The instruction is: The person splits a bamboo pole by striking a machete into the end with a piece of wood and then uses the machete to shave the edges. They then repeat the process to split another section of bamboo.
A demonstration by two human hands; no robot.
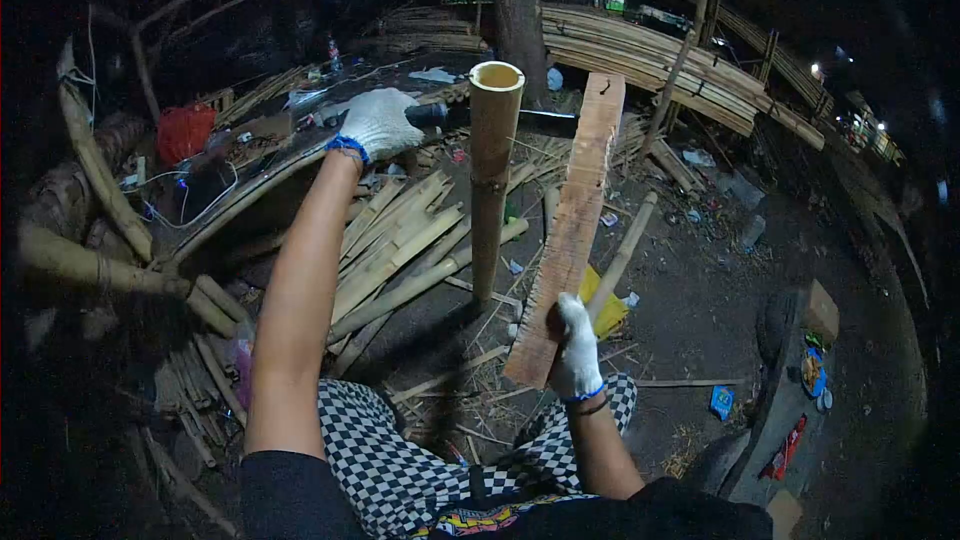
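Evidently this is bamboo splitting, at the point of setting up the cut rather than making it. The pole (490,180) stands upright on the ground in front of the seated person's knees, open rim uppermost.

The left hand (380,122), gloved, is out at arm's length just left of the pole's top. Its fingers are curled fully shut round the dark handle of a knife (548,123). The blade passes behind the pole a little under the rim and shows again on its right. Whether the edge touches the pole I cannot tell from here.

The right hand (577,350), also gloved, is low and right of the pole's foot, fingers wrapped tight round the bottom end of a board (578,200). The board rises slanting to end about level with the rim, just right of it and apart from it.

To my eye the board serves as a mallet. The next move calls for the blade laid square across the rim, centred and held steady, with the left fingers clear of where the board would land. Nothing braces the pole, so a skewed blow could tip it. Strips (400,240) lie on the ground left of the pole.
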